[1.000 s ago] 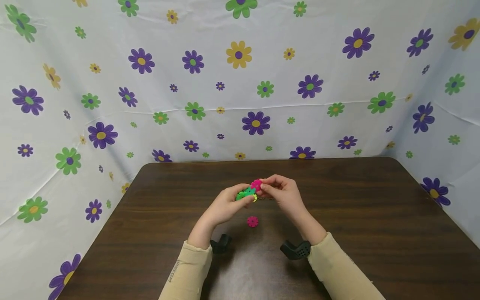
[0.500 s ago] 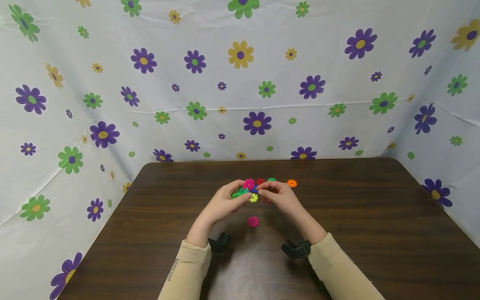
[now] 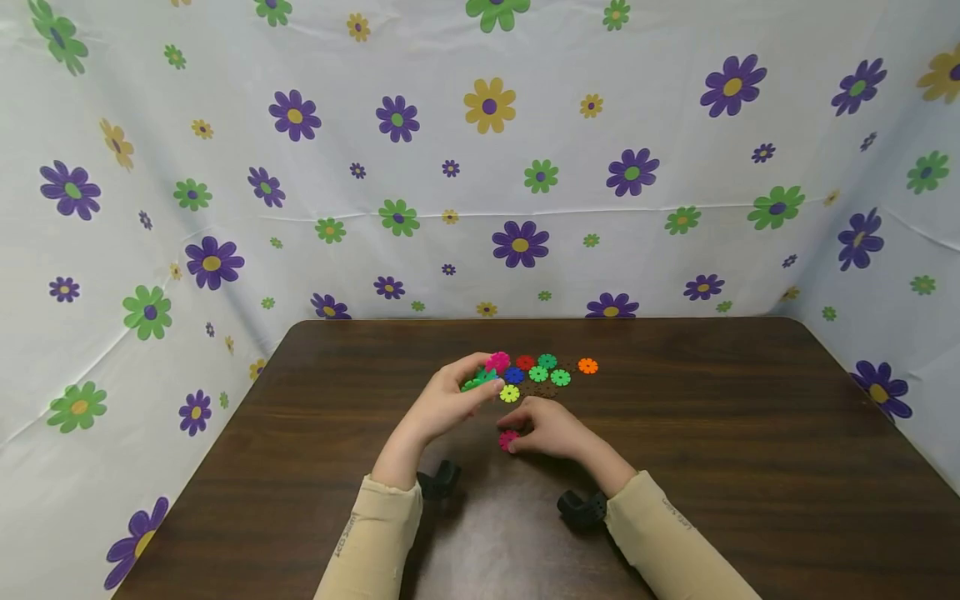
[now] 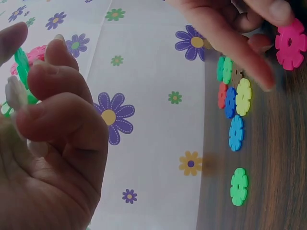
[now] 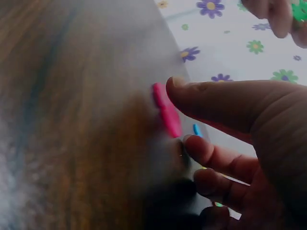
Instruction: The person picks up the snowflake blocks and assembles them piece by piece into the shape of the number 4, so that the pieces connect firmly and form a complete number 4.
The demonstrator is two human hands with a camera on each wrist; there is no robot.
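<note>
My left hand (image 3: 442, 408) holds a small cluster of joined notched plastic discs above the table. A pink disc (image 3: 497, 362) and a green disc (image 3: 486, 377) show in it; the left wrist view shows the green disc edge-on (image 4: 21, 67) between fingers, and other pieces are partly hidden. Low over the table is my right hand (image 3: 555, 429), its thumb at the edge of a single pink disc (image 3: 506, 440). That disc (image 5: 166, 111) lies on the tabletop in the right wrist view, thumb tip against it, with the other fingers spread apart from it.
Beyond the hands lie several loose discs: blue (image 3: 514, 375), yellow (image 3: 509, 393), red (image 3: 525, 362), green (image 3: 560, 377), orange (image 3: 588, 366) and brown ones (image 3: 547, 389). A flower-printed cloth (image 3: 480, 167) hangs behind the dark wooden table (image 3: 712, 433).
My right hand has left the cluster and come down toward me to the pink disc on the table. My left hand still holds the cluster, nearly in place. More loose discs are visible.
</note>
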